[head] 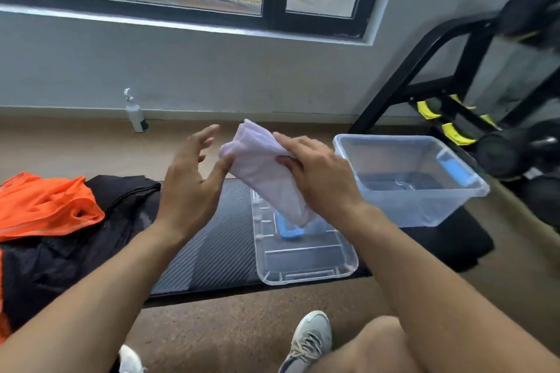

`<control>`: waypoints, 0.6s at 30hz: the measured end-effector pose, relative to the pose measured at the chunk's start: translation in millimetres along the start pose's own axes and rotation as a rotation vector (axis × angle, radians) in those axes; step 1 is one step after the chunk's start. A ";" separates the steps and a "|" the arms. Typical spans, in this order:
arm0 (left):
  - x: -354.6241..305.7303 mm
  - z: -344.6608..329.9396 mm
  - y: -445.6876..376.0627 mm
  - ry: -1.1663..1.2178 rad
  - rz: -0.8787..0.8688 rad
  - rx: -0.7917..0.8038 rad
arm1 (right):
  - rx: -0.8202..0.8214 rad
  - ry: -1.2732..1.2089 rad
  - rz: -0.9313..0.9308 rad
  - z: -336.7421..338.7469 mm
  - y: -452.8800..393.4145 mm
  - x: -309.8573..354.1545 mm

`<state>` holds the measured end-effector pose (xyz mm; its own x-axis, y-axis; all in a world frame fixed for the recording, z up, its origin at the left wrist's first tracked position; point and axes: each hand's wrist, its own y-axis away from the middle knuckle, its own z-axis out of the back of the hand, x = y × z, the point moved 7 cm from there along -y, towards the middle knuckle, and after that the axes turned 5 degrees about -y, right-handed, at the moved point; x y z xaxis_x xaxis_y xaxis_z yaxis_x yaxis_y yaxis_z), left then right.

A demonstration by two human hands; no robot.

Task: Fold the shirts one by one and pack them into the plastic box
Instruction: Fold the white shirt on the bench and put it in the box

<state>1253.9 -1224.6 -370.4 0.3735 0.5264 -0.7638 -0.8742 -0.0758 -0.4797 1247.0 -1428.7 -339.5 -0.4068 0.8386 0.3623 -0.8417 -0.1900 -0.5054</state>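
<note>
A folded pale lilac shirt (pixel 260 166) is held in the air above the black mat (pixel 212 239). My right hand (pixel 318 174) grips it from the right, fingers wrapped over its top. My left hand (pixel 191 179) is beside it on the left, fingers spread, its thumb touching the shirt's edge. The clear plastic box (pixel 424 206) with a blue latch stands to the right on the mat. Its clear lid (pixel 303 263) lies flat below the shirt. An orange shirt (pixel 45 206) rests on a black garment (pixel 60 257) at the left.
A white spray bottle (pixel 135 113) stands by the wall under the window. Black and yellow gym equipment (pixel 485 106) fills the right side behind the box. My shoes (pixel 309 339) and knee are at the bottom, on brown carpet.
</note>
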 end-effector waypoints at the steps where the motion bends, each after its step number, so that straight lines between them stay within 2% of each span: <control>1: -11.3 -11.5 -2.9 -0.012 -0.044 0.011 | -0.066 0.027 -0.033 20.3 -6.1 -12.4; 4: -40.0 -52.7 -4.2 -0.018 -0.158 0.109 | -0.207 0.125 -0.086 80.0 -20.2 -52.7; 7: -60.6 -99.5 5.7 -0.031 -0.257 0.272 | -0.146 0.251 -0.164 116.8 -29.7 -99.8; 10: -69.8 -135.5 14.9 -0.069 -0.318 0.405 | 0.130 0.358 -0.267 122.8 -32.1 -147.8; 14: -66.1 -160.4 20.9 -0.146 -0.333 0.501 | 0.530 0.368 -0.438 95.2 -14.0 -197.8; 18: -62.4 -173.2 24.0 -0.170 -0.332 0.553 | 0.849 0.340 -0.446 54.7 1.4 -212.2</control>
<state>1263.4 -1405.9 -409.0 0.6357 0.5765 -0.5133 -0.7685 0.5352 -0.3506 1312.7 -1634.8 -374.2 0.0168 0.9972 0.0728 -0.9198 -0.0132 0.3922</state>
